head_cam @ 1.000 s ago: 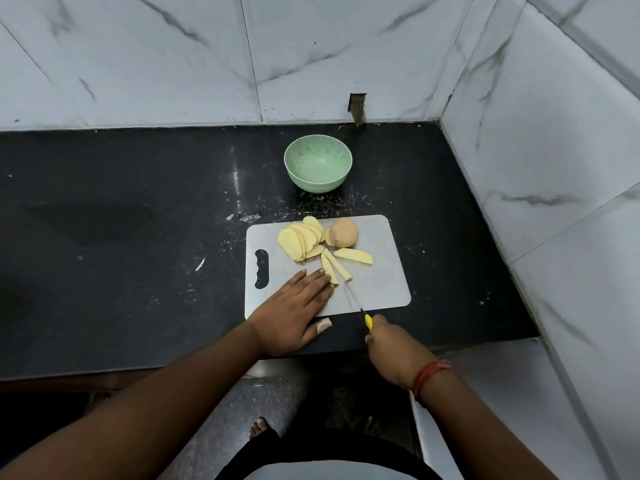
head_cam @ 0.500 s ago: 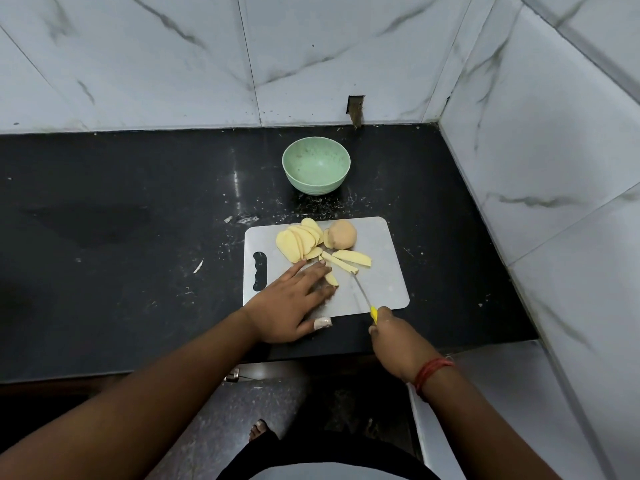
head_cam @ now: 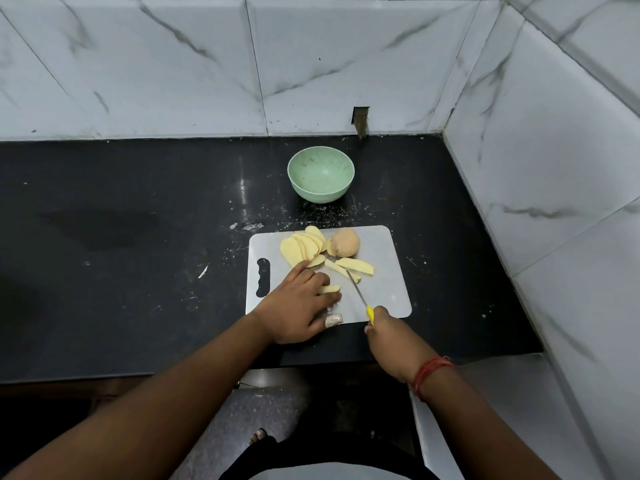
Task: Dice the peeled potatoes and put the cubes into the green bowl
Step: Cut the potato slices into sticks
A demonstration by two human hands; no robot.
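Note:
On a grey cutting board (head_cam: 388, 292) lie fanned potato slices (head_cam: 301, 247), a partly cut potato (head_cam: 346, 242) and a few potato sticks (head_cam: 356, 266). My left hand (head_cam: 298, 306) rests over one potato stick (head_cam: 329, 289) at the board's near left, fingers curled on it. My right hand (head_cam: 388, 332) grips the yellow handle of a knife (head_cam: 358, 292), whose blade points away toward the sticks. The green bowl (head_cam: 320, 174) stands behind the board and looks empty.
The black countertop (head_cam: 138, 237) carries crumbs and scraps around the board. White marble-tiled walls close the back and the right side. The counter's front edge runs just below my hands. A foot shows on the floor below.
My left hand has drawn a potato stick toward the near left of the board. The knife blade has swung forward onto the board beside that hand.

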